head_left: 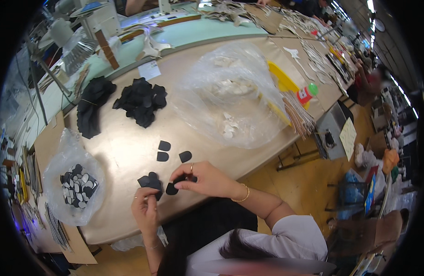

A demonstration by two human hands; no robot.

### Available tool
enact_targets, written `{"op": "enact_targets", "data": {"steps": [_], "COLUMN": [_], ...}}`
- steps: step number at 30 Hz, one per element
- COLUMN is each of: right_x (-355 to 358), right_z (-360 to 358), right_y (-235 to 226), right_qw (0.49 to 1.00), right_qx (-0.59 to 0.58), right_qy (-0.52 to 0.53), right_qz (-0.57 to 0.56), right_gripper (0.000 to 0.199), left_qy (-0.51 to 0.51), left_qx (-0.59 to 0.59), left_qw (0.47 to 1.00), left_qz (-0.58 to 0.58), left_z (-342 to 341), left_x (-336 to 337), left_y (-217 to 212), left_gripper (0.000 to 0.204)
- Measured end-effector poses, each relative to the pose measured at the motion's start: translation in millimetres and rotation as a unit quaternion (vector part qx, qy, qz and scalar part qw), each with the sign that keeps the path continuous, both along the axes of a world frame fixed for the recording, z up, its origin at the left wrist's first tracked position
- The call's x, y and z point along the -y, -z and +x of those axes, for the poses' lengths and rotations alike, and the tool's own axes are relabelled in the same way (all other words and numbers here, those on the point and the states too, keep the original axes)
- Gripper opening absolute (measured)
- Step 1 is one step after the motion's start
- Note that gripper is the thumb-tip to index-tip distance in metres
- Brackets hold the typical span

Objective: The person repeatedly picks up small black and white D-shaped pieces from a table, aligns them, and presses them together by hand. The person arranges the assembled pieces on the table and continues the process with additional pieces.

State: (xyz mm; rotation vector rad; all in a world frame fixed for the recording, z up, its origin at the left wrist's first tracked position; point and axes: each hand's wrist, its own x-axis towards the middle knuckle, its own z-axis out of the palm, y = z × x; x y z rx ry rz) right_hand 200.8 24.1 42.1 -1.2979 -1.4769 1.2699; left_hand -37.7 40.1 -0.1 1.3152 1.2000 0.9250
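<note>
My right hand (203, 180) pinches a small black rounded piece (172, 188) between thumb and fingers, just above the table's near edge. More black seems to show under its curled fingers. My left hand (146, 208) is closed, its fingertips against a small cluster of black pieces (149, 180); what they pinch, if anything, is hidden. Beyond my hands three black pieces, each straight on one side and rounded on the other, lie flat: one upper left piece (164, 146), one just below it (162, 157), and a separate one to the right (185, 157).
Farther back lie a heap of black pieces (142, 100) and a tied black bundle (93, 105). A large clear bag (230, 92) holds white pieces. At left, another plastic bag (94, 202) holds black and white pieces. A yellow tray (278, 73) and a green-capped red bottle (307, 94) stand right.
</note>
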Motion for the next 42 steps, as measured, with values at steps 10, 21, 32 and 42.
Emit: {"op": "enact_targets", "data": {"steps": [10, 21, 32, 42], "right_x": [8, -8, 12, -8], "right_z": [-10, 36, 0, 2], "right_y": [3, 33, 43, 15], "right_qw": [0.999, 0.909, 0.925, 0.989], "right_qx": [-0.048, 0.261, 0.280, 0.112], "right_qy": [0.002, 0.237, 0.056, 0.050], "right_qz": [-0.001, 0.224, 0.249, 0.077], "right_gripper": [0.018, 0.014, 0.026, 0.027], "left_qy": [0.071, -0.084, -0.077, 0.021], "left_qx": [0.048, 0.136, 0.110, 0.062], "left_qw": [0.988, 0.972, 0.972, 0.986], "left_qz": [-0.128, -0.171, -0.192, -0.154], "left_z": [17, 16, 26, 24], "left_x": [4, 4, 10, 25], "left_y": [-22, -8, -10, -15], "left_gripper": [0.019, 0.027, 0.030, 0.015]}}
